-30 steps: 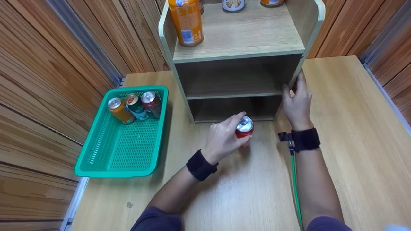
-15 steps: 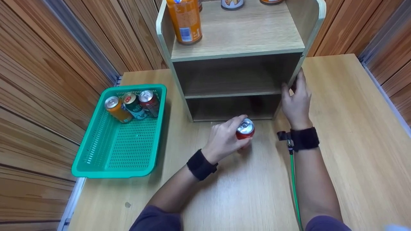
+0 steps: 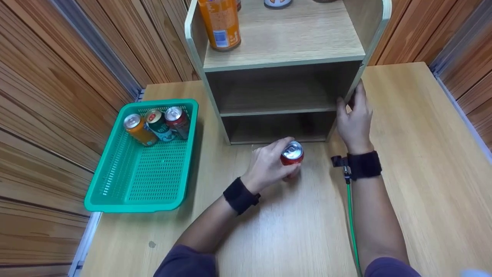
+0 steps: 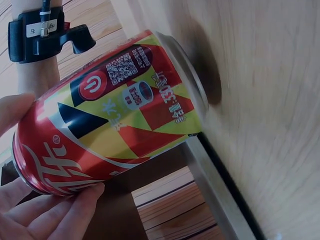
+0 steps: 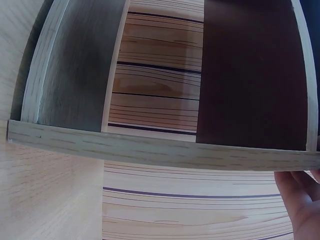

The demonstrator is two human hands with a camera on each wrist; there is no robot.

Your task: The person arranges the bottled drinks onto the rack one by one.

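My left hand (image 3: 267, 166) grips a red soda can (image 3: 292, 154) upright on the wooden table, just in front of the lowest opening of a wooden shelf unit (image 3: 284, 57). In the left wrist view the can (image 4: 115, 115) fills the frame, with my fingers (image 4: 50, 215) curled round its top end. My right hand (image 3: 355, 121) holds the shelf unit's right side panel, thumb on the front edge and fingers outside. The right wrist view shows the shelf's front edge (image 5: 150, 150) and my fingertips (image 5: 300, 195) at the lower right.
A green plastic basket (image 3: 150, 181) lies at the table's left, with an orange can (image 3: 136, 129), a green can (image 3: 158, 124) and a red can (image 3: 177, 120) at its far end. An orange bottle (image 3: 220, 23) stands on the shelf top. Wooden walls close in on both sides.
Only the head view has drifted slightly. Both hands keep their holds and the red can stays in front of the lowest shelf opening.
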